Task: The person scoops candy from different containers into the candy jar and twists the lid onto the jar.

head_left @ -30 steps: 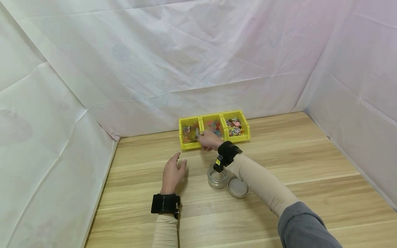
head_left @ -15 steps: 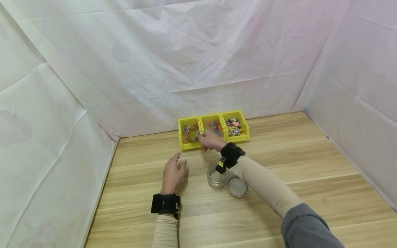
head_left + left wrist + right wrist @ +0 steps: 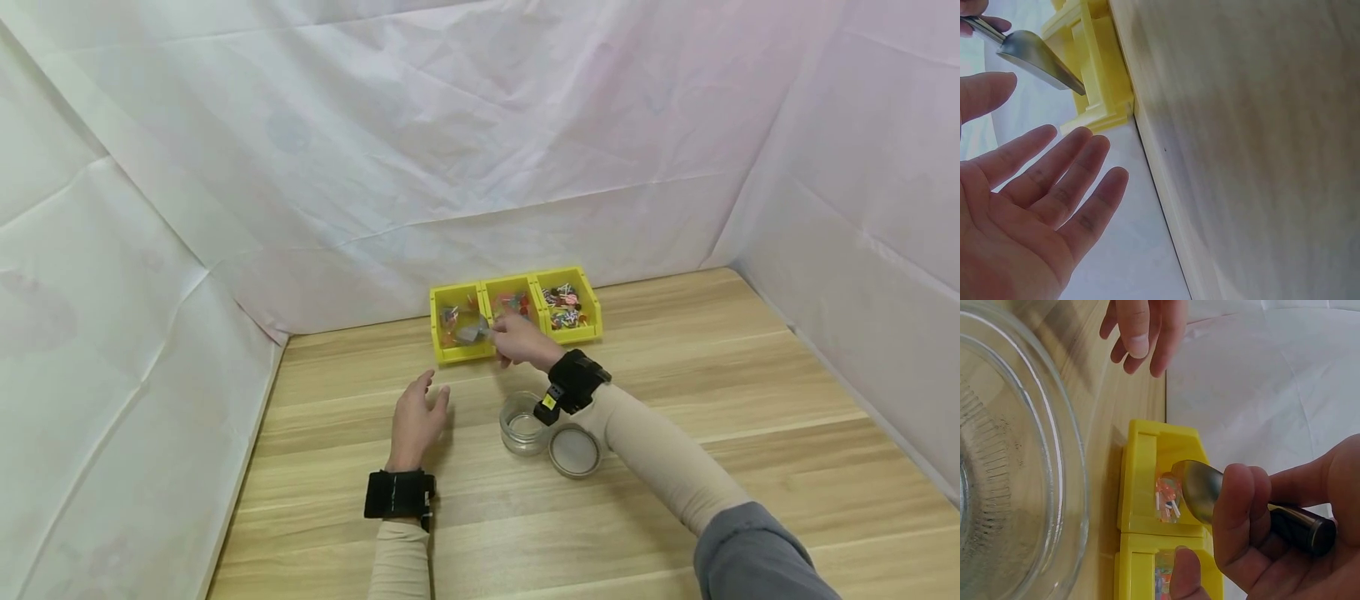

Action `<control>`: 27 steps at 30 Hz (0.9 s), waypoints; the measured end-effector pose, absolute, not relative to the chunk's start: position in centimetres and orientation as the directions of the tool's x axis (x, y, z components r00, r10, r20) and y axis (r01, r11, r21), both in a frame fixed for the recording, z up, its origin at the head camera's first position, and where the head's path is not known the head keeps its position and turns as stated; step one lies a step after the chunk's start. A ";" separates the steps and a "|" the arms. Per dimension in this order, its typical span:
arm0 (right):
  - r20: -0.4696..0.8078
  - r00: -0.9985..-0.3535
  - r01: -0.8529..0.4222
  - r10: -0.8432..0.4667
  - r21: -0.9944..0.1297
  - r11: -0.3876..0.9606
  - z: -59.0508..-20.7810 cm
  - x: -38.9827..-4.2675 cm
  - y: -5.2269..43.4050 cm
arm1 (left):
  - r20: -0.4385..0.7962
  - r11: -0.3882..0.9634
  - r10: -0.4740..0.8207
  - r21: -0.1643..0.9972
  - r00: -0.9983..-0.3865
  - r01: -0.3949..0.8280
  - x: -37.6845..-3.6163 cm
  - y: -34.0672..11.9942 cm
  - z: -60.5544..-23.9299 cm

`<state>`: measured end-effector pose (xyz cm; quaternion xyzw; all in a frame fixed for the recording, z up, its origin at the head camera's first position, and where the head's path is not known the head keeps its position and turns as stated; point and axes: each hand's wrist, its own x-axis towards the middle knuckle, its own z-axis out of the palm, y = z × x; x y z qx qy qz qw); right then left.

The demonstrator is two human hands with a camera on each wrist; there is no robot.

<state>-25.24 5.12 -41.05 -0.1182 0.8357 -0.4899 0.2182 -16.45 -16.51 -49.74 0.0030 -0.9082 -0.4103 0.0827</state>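
The right hand [image 3: 521, 342] has its fingers [image 3: 1238, 506] curled round the dark handle of a metal spoon [image 3: 1200, 490], thumb pressing from below. The spoon's bowl pokes out just past the fingertips and hangs over the leftmost compartment of a yellow three-part bin [image 3: 459, 352], close above the small coloured bits lying in it. The bin's front wall stands just below the knuckles; its back sits near the white sheet [image 3: 450, 167] draped behind the desk [image 3: 750, 375], so there is little room beyond the fingers.

Behind the right wrist, toward the person, stands an open glass jar [image 3: 522, 423] with its lid [image 3: 574, 451] lying flat, touching or almost touching it on the right.

The left hand [image 3: 417, 419] holds nothing; its fingers [image 3: 1066, 181] are straight and slightly spread, palm turned inward, resting or hovering over the desk. Its fingertips point toward the bin's left corner, with bare wood between. Left of that hand the desk runs clear to its edge, where the sheet hangs; to the right of the bin the wood lies wide open.
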 end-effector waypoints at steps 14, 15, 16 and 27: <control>-0.227 -0.872 -0.003 -0.433 -0.883 0.469 -40.6 -24.0 7.0 | 0.142 0.661 -0.073 0.748 -0.987 0.059 -16.5 -17.0 -49.7; -0.228 -0.873 0.001 -0.431 -0.885 0.465 -40.6 -24.0 7.1 | 0.143 0.660 -0.072 0.748 -0.987 0.060 -16.6 -17.0 -49.7; -0.228 -0.874 0.004 -0.430 -0.886 0.463 -40.5 -23.9 7.2 | 0.143 0.660 -0.071 0.749 -0.987 0.061 -16.6 -17.1 -49.7; -0.231 -0.887 0.021 -0.399 -0.885 0.466 -40.4 -23.5 8.9 | 0.139 0.670 -0.069 0.740 -0.988 0.057 -16.6 -17.2 -49.8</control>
